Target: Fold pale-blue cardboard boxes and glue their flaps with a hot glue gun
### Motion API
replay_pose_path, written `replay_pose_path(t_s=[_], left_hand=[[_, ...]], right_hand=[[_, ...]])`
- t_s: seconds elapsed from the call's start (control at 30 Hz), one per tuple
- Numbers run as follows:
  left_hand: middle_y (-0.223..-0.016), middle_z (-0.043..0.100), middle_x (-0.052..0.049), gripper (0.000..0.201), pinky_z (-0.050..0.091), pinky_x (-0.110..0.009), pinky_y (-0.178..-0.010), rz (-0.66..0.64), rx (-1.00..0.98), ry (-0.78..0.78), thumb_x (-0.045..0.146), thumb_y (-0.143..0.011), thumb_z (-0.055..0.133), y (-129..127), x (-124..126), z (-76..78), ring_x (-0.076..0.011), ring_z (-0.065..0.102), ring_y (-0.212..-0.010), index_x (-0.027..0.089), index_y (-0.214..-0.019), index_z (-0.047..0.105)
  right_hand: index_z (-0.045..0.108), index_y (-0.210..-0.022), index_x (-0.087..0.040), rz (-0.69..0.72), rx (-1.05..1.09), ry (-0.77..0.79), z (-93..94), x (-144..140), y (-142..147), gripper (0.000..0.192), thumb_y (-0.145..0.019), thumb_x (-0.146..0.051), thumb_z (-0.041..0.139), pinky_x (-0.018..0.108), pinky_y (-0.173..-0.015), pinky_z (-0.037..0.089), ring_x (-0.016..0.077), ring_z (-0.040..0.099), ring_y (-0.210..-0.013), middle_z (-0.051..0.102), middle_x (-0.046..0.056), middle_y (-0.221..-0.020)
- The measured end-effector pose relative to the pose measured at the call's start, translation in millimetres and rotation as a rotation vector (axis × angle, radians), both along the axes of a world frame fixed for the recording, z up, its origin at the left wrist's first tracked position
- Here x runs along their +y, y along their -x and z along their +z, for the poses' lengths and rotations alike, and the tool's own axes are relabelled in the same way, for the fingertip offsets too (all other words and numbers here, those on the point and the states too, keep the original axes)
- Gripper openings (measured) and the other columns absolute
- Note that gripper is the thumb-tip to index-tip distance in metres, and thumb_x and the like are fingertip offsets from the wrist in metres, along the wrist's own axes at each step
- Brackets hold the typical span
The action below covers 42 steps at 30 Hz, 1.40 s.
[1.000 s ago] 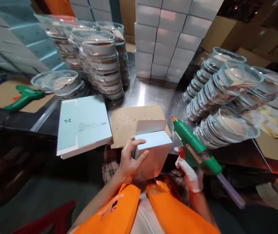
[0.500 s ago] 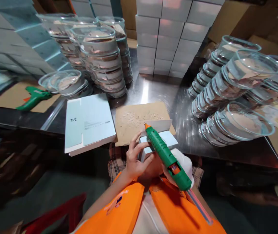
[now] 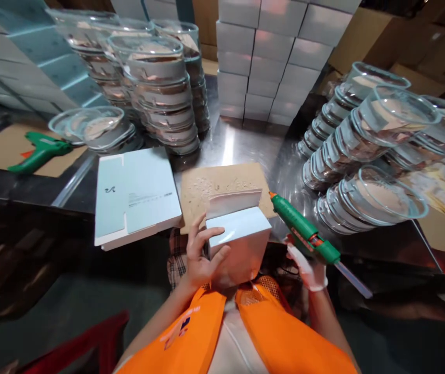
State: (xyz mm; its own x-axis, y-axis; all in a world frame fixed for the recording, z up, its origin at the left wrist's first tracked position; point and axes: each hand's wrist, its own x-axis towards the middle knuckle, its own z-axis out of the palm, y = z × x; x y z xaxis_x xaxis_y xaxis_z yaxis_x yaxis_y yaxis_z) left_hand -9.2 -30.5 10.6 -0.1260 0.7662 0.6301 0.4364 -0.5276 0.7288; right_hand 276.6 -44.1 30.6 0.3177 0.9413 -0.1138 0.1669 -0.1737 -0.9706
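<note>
A small white box [image 3: 240,244] stands close in front of me with a flap [image 3: 235,202] raised along its far edge. My left hand [image 3: 205,252] is closed on the box's left side, thumb on the near face and fingers over the top. In my gloved right hand [image 3: 305,265] is a green glue gun [image 3: 304,224], its orange nozzle pointing up and left, to the right of the box and apart from it. A clear glue stick [image 3: 354,280] sticks out of its rear end. Under the box's far side lies a cardboard sheet [image 3: 195,189] with bits of dried residue.
Flat white box blanks [image 3: 139,195] are stacked at left, near a second green glue gun [image 3: 40,151] on cardboard. Stacks of clear round containers [image 3: 160,98] rise at left and right [image 3: 363,130]. White boxes [image 3: 263,67] are piled at the back.
My right hand has carried the glue gun away to the right, off the box. The box shows more fully, still in my left hand, and its flap sits farther left.
</note>
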Motion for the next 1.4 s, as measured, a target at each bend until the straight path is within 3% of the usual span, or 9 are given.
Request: replay_pose_path(t_s=[0.13,0.33,0.5,0.7,0.83,1.0,1.1,1.23,1.4], left_hand=[[-0.129,0.072,-0.011,0.035,0.051,-0.049,-0.113,0.007,-0.054,0.027,0.055,-0.096,0.073,6.2,1.4,-12.4,-0.0323,0.063,-0.138,0.023,-0.109,0.076],[-0.102,0.078,-0.005,0.035,0.051,-0.047,-0.115,0.029,-0.101,0.051,0.057,-0.095,0.074,9.5,3.4,-20.0,-0.0286,0.070,-0.122,0.025,-0.107,0.077],[-0.104,0.078,-0.007,0.037,0.054,-0.044,-0.110,0.020,-0.128,0.053,0.059,-0.094,0.073,7.8,7.0,-16.9,-0.0290,0.069,-0.126,0.024,-0.105,0.077],[-0.108,0.077,-0.004,0.027,0.053,-0.041,-0.109,-0.055,-0.121,-0.012,0.050,-0.097,0.075,6.1,8.7,-13.0,-0.0262,0.070,-0.121,0.027,-0.112,0.076],[-0.103,0.076,-0.006,0.033,0.053,-0.045,-0.109,-0.033,-0.114,0.017,0.057,-0.096,0.073,4.9,9.9,-15.9,-0.0282,0.071,-0.119,0.025,-0.106,0.076],[-0.105,0.077,-0.009,0.043,0.053,-0.047,-0.111,-0.115,-0.136,0.120,0.064,-0.092,0.073,0.7,12.3,-19.2,-0.0311,0.069,-0.123,0.023,-0.104,0.076],[-0.111,0.077,-0.011,0.045,0.054,-0.047,-0.108,-0.219,-0.151,0.156,0.066,-0.091,0.074,-4.5,11.7,-16.5,-0.0319,0.069,-0.125,0.023,-0.105,0.075],[-0.115,0.075,-0.013,0.048,0.052,-0.048,-0.111,-0.225,-0.243,0.172,0.068,-0.090,0.073,-14.3,12.5,-14.5,-0.0348,0.068,-0.130,0.022,-0.102,0.073],[-0.119,0.072,-0.010,0.069,0.059,-0.042,-0.098,-0.230,-0.535,0.182,0.070,-0.085,0.079,-18.4,23.7,-16.8,-0.0299,0.076,-0.114,0.030,-0.134,0.052]], right_hand=[[0.082,-0.102,-0.016,0.005,0.194,0.165,-7.2,37.7,-4.9,0.055,-0.076,-0.064,0.077,0.028,-0.042,0.046,0.0146,0.051,-0.043,0.063,-0.001,-0.052],[0.076,-0.082,-0.011,0.061,0.353,0.375,-7.5,65.3,-26.8,0.047,-0.085,-0.058,0.074,0.033,-0.053,0.063,0.0205,0.069,-0.050,0.078,0.013,-0.069],[0.073,-0.078,-0.014,0.071,0.341,0.409,-1.6,54.5,-37.4,0.042,-0.089,-0.055,0.072,0.028,-0.054,0.062,0.0191,0.071,-0.050,0.075,0.008,-0.064],[0.075,-0.079,-0.015,0.186,0.103,0.547,0.3,55.3,-37.6,0.059,-0.096,-0.067,0.055,0.031,-0.057,0.060,0.0223,0.073,-0.057,0.076,0.011,-0.067],[0.064,-0.057,-0.021,0.111,-0.146,0.577,7.5,58.2,-52.3,0.053,-0.089,-0.062,0.073,0.030,-0.054,0.050,0.0220,0.065,-0.051,0.061,0.005,-0.048],[0.076,-0.075,-0.024,-0.069,-0.403,0.198,38.9,52.6,-28.8,0.027,-0.080,-0.049,0.084,0.030,-0.075,0.054,0.0263,0.074,-0.091,0.077,0.006,-0.078],[0.081,-0.109,-0.023,0.155,-0.056,-0.026,52.8,55.5,12.0,0.044,-0.078,-0.053,0.085,0.034,-0.086,0.058,0.0254,0.074,-0.102,0.082,0.007,-0.109],[0.079,-0.102,-0.021,0.352,0.408,0.047,46.9,66.5,41.3,0.050,-0.064,-0.048,0.097,0.033,-0.085,0.061,0.0217,0.075,-0.090,0.082,0.003,-0.096],[0.082,-0.104,-0.022,0.556,0.262,-0.163,32.6,64.3,19.3,0.073,-0.068,-0.085,0.083,0.040,-0.102,0.060,0.0270,0.075,-0.115,0.080,0.009,-0.116]])
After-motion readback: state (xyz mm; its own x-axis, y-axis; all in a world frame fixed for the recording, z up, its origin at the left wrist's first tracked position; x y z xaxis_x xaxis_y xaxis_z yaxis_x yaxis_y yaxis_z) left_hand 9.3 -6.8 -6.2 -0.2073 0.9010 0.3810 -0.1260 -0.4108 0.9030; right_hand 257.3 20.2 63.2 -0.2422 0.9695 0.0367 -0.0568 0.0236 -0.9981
